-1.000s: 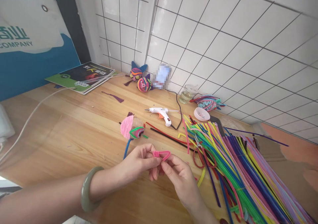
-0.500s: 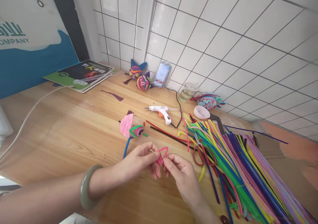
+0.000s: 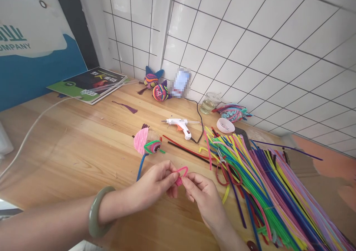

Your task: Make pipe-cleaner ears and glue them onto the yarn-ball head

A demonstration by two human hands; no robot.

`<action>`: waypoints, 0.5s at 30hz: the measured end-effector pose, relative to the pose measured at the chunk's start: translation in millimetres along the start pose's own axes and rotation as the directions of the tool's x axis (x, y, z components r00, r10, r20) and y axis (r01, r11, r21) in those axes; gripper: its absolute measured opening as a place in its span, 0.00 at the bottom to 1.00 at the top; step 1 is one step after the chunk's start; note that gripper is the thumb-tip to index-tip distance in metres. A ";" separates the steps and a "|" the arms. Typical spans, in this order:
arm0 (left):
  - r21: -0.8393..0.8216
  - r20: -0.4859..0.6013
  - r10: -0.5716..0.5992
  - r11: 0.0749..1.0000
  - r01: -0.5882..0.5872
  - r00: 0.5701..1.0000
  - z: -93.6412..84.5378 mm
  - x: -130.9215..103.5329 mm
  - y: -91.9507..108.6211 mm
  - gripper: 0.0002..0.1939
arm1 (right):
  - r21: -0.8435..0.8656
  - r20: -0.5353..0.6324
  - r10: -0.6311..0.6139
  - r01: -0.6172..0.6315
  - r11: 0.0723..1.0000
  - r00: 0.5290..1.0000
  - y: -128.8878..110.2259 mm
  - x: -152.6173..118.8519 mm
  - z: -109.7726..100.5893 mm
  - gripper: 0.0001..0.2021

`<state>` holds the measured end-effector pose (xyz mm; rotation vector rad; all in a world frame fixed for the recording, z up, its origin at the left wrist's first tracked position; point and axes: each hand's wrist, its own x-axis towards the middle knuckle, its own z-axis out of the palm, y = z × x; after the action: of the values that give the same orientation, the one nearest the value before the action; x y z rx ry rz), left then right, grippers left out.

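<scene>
a broad pale wooden counter point(image 3: 69, 143) lies under everything, and a long heap of many-coloured fuzzy craft stems point(image 3: 267, 184) spreads over its right part, running from beyond the hands down toward the near edge. the left forearm comes in low from the left, a smooth pale green ring-shaped bangle point(image 3: 94, 214) around it, and reaches rightward; the right forearm slants up and leftward from the near edge, just beside the heap. they meet almost tip to tip over the counter, both hands raised a little with the fingers curled. beyond the left hand and to its left, well apart from the right, sits a round ball point(image 3: 141, 141) partly wrapped in pink fuzzy strands.

smallest is the bright pink fuzzy stem point(image 3: 178, 181), folded into a short coil, in the narrow gap between the hands. the left hand point(image 3: 172, 180) is nearer the coil, its thumb and fingers pinched on it. from there one strand rises rightward, bends sharply and drops to the right hand point(image 3: 188, 184), whose thumb and forefinger seem closed on it; the exact contact is too small to tell.
</scene>
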<state>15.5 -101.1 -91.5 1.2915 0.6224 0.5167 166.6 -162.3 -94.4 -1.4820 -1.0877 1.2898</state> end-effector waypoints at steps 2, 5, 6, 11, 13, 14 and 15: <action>0.079 -0.020 0.010 0.997 -0.008 1.000 0.1 -1.3 -0.3 0.15 | 0.002 -0.015 0.002 -0.002 1.000 1.000 -1.2 -0.2 1.1 0.14; 0.192 -0.041 0.038 0.981 -0.030 0.998 0.2 -2.7 -0.4 0.15 | -0.045 -0.042 -0.029 0.028 0.999 0.999 -3.6 -0.4 3.0 0.14; 0.220 -0.046 0.045 0.975 -0.033 0.998 0.2 -3.0 -0.4 0.15 | -0.063 -0.050 -0.037 0.034 0.997 0.998 -4.2 -0.4 3.7 0.14; 0.242 -0.060 0.039 0.970 -0.024 0.997 -0.7 -1.9 -1.7 0.15 | -0.089 -0.085 -0.032 0.024 0.996 0.996 -4.8 -1.3 6.3 0.13; 0.211 -0.050 0.035 0.977 -0.024 0.998 -1.3 -0.9 -2.9 0.16 | -0.086 -0.101 -0.047 0.038 0.996 0.994 -4.8 -2.0 6.8 0.13; 0.200 -0.053 0.038 0.979 -0.026 0.998 -1.6 -0.4 -3.3 0.16 | -0.082 -0.108 -0.054 0.046 0.996 0.993 -4.8 -2.4 6.8 0.13; 0.187 -0.063 0.042 0.982 -0.030 0.997 -2.0 0.3 -3.5 0.16 | -0.072 -0.110 -0.062 0.054 0.996 0.992 -4.7 -2.6 6.5 0.13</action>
<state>14.4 -100.2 -95.2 1.4686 0.7173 0.5434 159.6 -163.2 -89.8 -1.5431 -1.1028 1.1253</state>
